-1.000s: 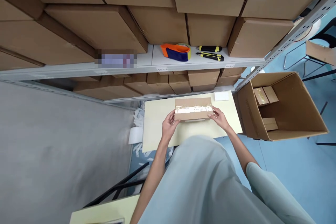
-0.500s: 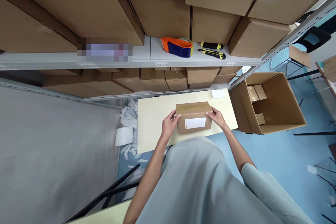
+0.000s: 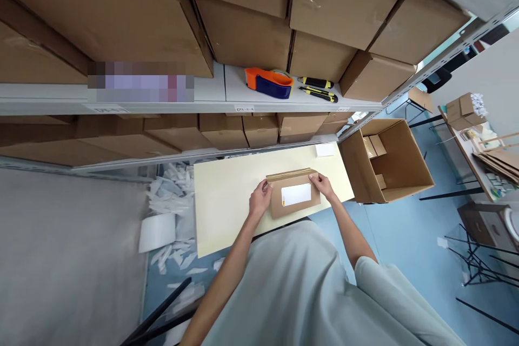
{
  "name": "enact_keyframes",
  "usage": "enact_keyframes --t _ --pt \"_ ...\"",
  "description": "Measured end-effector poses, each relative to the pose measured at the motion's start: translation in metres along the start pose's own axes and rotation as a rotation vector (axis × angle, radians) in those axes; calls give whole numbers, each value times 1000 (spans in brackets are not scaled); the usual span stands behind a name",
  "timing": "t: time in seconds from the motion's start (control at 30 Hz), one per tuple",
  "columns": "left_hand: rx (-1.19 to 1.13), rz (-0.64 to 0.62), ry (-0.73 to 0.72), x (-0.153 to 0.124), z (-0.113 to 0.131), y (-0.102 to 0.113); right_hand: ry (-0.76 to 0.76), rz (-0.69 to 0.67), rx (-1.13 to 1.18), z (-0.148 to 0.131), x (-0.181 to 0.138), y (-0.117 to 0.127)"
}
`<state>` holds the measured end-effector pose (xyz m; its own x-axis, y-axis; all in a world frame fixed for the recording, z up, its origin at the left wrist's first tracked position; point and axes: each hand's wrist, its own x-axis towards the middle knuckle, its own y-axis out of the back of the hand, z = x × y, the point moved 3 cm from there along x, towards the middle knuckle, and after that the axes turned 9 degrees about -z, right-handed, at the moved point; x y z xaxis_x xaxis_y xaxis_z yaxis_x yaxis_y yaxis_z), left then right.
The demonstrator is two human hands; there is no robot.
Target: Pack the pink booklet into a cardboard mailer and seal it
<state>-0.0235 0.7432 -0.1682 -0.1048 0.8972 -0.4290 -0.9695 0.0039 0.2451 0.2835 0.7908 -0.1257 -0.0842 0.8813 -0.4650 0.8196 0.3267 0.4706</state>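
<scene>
Between my hands is a small brown cardboard box (image 3: 279,203) with a white label (image 3: 296,194) on the face toward me and tape along its top edge. My left hand (image 3: 260,198) grips its upper left corner, the thumb on the near face. At the upper right corner, my right hand (image 3: 322,185) pinches the edge with fingers behind it. The box is tilted so the labelled face points up at me, over the cream tabletop (image 3: 227,200). Whether its lower edge rests on the table I cannot tell.
A large open carton (image 3: 409,167) with several small boxes stands right of the table. Above, a shelf holds big cartons, an orange and blue tape dispenser (image 3: 269,83) and utility knives (image 3: 318,93). White paper scraps (image 3: 172,189) and a white roll (image 3: 157,232) lie to the left.
The box has tipped so its top face shows less and its labelled face turns further up. Both hands keep their hold. My view has shifted and turned toward the right.
</scene>
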Motion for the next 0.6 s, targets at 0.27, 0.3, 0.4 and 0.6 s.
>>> enact_keyframes --t 0.27,0.3,0.4,0.6 --pt "15 45 28 16 -7 -15 -22 -76 -135 4 56 -2" --pt "23 64 42 17 -7 -16 -14 -96 -148 6 62 0" --pt "94 187 60 15 -1 -18 20 -122 -190 16 77 11" --pt "280 308 -193 12 55 -54 135 -14 -251 38 111 54"
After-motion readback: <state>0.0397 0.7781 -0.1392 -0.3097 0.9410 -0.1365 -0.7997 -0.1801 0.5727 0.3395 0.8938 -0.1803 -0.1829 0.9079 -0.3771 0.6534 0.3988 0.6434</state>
